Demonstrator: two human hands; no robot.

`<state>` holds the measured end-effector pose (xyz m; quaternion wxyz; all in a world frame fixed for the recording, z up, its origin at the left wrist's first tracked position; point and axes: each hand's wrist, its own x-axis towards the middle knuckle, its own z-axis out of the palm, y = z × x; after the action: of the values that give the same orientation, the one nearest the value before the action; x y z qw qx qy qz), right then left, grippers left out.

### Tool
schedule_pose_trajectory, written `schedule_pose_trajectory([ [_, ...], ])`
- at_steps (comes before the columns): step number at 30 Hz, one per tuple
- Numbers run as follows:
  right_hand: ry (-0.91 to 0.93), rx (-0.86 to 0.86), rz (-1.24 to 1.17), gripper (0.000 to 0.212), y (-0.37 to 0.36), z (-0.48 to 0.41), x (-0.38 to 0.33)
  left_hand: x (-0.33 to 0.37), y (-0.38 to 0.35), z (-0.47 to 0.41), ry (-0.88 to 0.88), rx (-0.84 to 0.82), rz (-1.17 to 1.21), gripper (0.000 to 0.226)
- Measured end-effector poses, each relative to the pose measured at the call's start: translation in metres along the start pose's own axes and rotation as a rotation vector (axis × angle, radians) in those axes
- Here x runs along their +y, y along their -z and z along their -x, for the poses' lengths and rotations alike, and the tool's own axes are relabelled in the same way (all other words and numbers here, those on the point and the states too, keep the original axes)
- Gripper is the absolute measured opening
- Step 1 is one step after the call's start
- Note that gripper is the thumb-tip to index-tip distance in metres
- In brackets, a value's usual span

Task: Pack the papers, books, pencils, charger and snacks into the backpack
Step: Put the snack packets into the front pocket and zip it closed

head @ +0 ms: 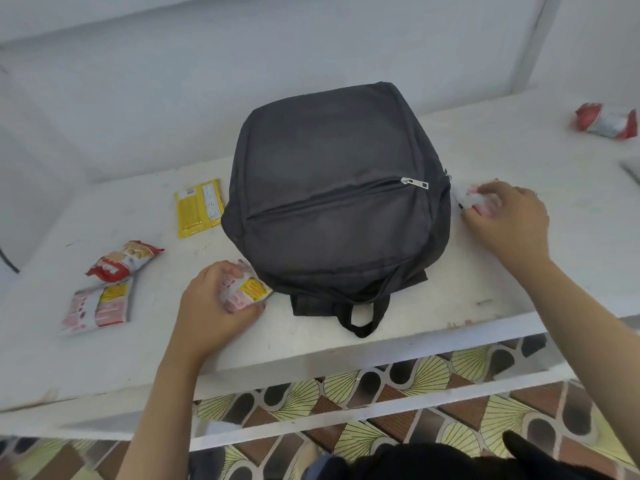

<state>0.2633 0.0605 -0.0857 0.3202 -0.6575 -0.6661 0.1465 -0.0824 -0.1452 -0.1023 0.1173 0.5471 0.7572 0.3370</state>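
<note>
2 crinkly snack packets (pixel 247 292) (pixel 474 199), left hand (pixel 211 306) clenching 1, right hand (pixel 516 220) 1, flank soft grey backpack (pixel 332 188).

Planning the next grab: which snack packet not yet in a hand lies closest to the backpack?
The flat yellow packet, right at the backpack's left edge; it is the only yellow one, and the rest lie farther off.

Dark grey backpack (pixel 332 202) lies flat between the hands, front pocket zipped. Left hand (pixel 211 299) grips a pink-yellow snack pack (pixel 249 289), right hand (pixel 512 220) a white-red pack (pixel 472 199). Three spare packs (pixel 123 261) sit left of the left hand.
</note>
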Motion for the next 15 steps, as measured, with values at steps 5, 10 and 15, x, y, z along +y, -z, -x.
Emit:
schedule_pose_trajectory([
  [5, 0.073, 0.091, -0.154, 0.038, 0.004, -0.005, -0.020, -0.001, 0.025, -0.009, 0.100, 0.101, 0.134, 0.042],
  [10, 0.167, 0.129, -0.257, 0.038, 0.008, -0.015, -0.060, 0.033, 0.052, -0.045, 0.053, 0.172, 0.244, 0.045],
  [15, 0.274, 0.071, -0.238, 0.043, 0.000, -0.035, -0.099, 0.069, 0.050, -0.103, -0.058, 0.163, 0.187, 0.049],
])
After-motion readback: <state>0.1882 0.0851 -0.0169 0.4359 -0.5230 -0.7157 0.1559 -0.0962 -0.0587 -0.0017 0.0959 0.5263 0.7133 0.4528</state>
